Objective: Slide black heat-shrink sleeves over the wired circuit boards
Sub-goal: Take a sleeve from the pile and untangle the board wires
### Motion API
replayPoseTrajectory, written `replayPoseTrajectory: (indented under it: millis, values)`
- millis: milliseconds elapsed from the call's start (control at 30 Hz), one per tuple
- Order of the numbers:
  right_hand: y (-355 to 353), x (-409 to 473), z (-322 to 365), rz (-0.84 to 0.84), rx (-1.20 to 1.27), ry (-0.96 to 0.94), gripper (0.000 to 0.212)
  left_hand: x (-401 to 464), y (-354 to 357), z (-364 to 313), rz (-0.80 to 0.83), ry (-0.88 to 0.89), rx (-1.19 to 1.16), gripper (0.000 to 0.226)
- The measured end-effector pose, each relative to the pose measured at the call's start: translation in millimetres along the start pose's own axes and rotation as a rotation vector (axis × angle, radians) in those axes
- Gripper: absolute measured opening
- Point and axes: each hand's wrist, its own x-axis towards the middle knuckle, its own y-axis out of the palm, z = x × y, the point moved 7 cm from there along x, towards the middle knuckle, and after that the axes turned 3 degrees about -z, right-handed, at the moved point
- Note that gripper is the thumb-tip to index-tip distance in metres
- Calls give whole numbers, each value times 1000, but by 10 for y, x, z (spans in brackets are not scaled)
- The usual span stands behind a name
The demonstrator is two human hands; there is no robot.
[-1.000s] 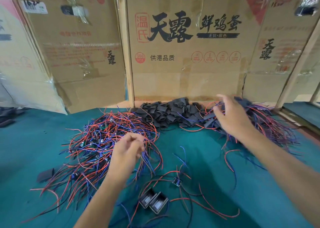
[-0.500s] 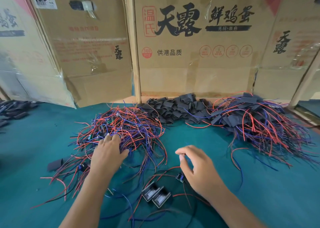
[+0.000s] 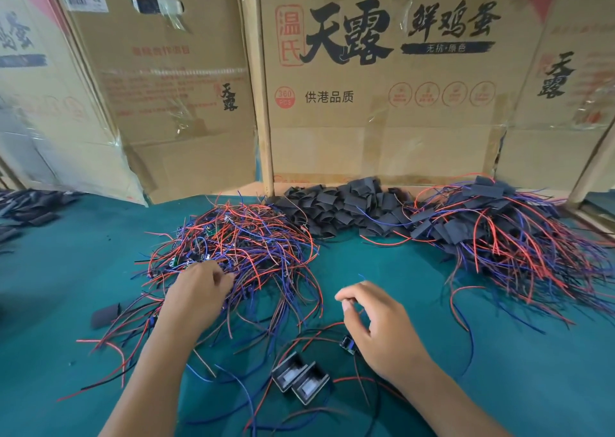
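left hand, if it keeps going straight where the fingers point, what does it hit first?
The left hand points away from the person into the tangle of red and blue wired boards, and its fingertips look already in the near edge of that pile. Farther along that line lies the heap of black sleeves, though depth is unclear.

A green table carries 3 heaps along its far side: a tangle of red and blue wired boards at left, a pile of black sleeves in the middle, and a heap of sleeved boards at right. The left hand rests on the near edge of the tangle, fingers curled into the wires. The right hand hovers above the table, fingers loosely bent, beside a small board. 2 black housings lie side by side, touching. Cardboard boxes stand behind.
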Motion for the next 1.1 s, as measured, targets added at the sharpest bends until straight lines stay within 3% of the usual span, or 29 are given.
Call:
replayPoseTrajectory:
  millis: [67, 167, 233, 300, 567, 767, 1100]
  values:
    - [9, 8, 21, 1, 3, -9, 10, 2, -49, 22, -67, -7, 14, 14]
    - [28, 3, 43, 14, 0, -14, 11, 13, 20, -1, -21, 42, 85, 28]
    - [35, -1, 41, 22, -3, -11, 12, 14, 31, -9, -17, 53, 54, 19]
    - [28, -4, 31, 20, -1, -7, 12, 17, -19, -5, -64, 64, 48, 5]
    - [0, -22, 20, 22, 7, 12, 12, -14, -316, 57, -263, -9, -108, 13]
    - [-15, -32, -45, 18, 15, 33, 11, -41, -120, 113, 122, -10, 34, 18]
    - [4, -16, -12, 20, 7, 21, 13, -8, -45, 9, -16, 41, 50, 24]
